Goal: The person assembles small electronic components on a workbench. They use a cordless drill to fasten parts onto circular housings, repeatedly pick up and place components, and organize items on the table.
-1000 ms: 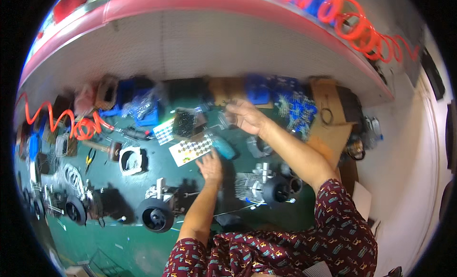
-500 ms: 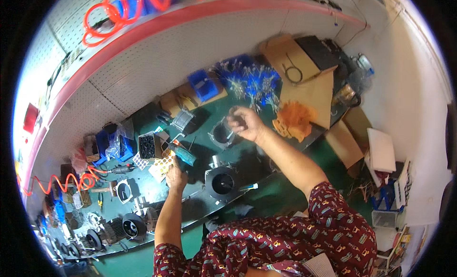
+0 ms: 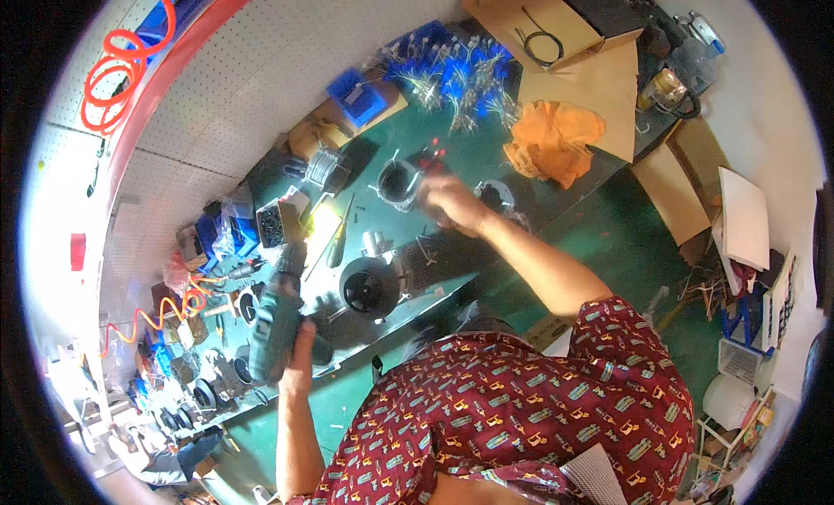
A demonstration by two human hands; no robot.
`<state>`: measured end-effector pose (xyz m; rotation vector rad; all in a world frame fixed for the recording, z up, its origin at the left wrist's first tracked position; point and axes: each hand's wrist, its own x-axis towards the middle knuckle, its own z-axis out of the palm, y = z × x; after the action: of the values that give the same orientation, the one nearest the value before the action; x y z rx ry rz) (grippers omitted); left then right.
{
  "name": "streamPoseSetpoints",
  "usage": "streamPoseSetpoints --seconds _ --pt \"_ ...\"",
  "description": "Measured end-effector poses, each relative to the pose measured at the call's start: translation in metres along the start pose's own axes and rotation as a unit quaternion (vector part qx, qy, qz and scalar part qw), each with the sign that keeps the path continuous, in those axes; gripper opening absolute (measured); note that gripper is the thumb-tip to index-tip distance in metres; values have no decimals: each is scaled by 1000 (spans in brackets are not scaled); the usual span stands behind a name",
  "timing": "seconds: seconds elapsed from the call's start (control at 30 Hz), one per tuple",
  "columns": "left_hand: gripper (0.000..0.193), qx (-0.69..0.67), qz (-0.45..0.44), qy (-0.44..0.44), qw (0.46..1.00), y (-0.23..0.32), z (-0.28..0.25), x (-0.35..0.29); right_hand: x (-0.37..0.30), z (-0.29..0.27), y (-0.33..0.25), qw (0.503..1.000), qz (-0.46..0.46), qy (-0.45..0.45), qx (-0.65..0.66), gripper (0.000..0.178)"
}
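Note:
My left hand [image 3: 298,359] is wrapped round the grip of a dark green cordless drill [image 3: 274,327], raised over the front edge of the bench with its chuck pointing away from me. My right hand [image 3: 452,206] is smeared by motion, and its fingers cannot be made out. Beside it stands a round grey metal housing [image 3: 382,192] with prongs. A black round motor part [image 3: 368,288] sits nearer me, between both arms. Beyond the drill lie a screwdriver [image 3: 337,248] with a green handle and a brightly lit yellow sheet [image 3: 323,225].
A box of small dark screws [image 3: 271,225] stands left of the sheet. Farther back are a finned metal housing [image 3: 327,170], a blue bin [image 3: 356,97] and bundled blue-and-white wires [image 3: 456,75]. An orange cloth [image 3: 556,142] lies at the right, near cardboard [image 3: 599,97]. Motor parts crowd the left end.
My left hand, earlier low by the sheet and screwdriver, now holds the drill up. My right hand remains by the round housing, now blurred. The whole view has shifted and tilted.

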<state>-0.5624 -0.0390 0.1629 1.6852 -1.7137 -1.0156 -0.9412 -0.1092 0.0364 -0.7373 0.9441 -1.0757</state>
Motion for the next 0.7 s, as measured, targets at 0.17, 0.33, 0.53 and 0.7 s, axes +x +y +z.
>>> streamPoseSetpoints --seconds 0.17,0.33,0.53,0.7 --pt "33 -129 -69 -80 986 19 12 -35 -16 5 19 1000 18 -17 9 11" --pt "36 -91 -102 -119 983 24 19 -36 -26 3 26 1000 -7 -9 6 11" --pt "37 -137 -89 -104 981 26 23 -41 -27 4 32 999 -18 0 34 10" --pt "35 -141 -89 -102 981 28 22 -43 -27 6 32 999 -49 3 12 10"
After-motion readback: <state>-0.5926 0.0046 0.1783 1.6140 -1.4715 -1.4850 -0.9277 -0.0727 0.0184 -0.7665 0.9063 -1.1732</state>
